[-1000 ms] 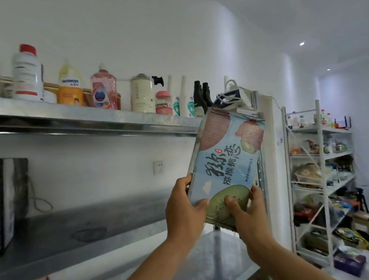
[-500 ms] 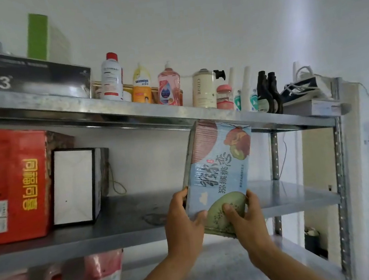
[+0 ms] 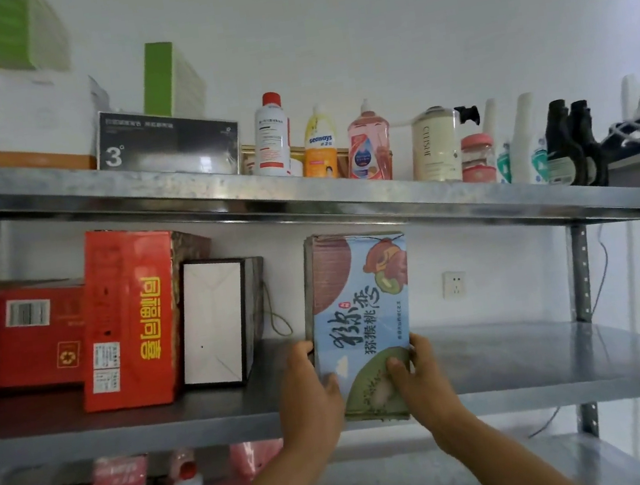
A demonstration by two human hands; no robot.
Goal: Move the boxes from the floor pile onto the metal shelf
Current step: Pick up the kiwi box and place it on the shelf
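With the left hand (image 3: 310,398) and right hand (image 3: 418,384) each clamped on a lower corner of the upright kiwi fruit box (image 3: 360,310), held right of the white-fronted box (image 3: 215,321) and apart from it, it seems best to slide it level and straight back until its base sits fully on the metal shelf (image 3: 529,361).

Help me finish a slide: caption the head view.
Left hand and right hand hold an upright kiwi box at the edge of the metal shelf, right of a white box.
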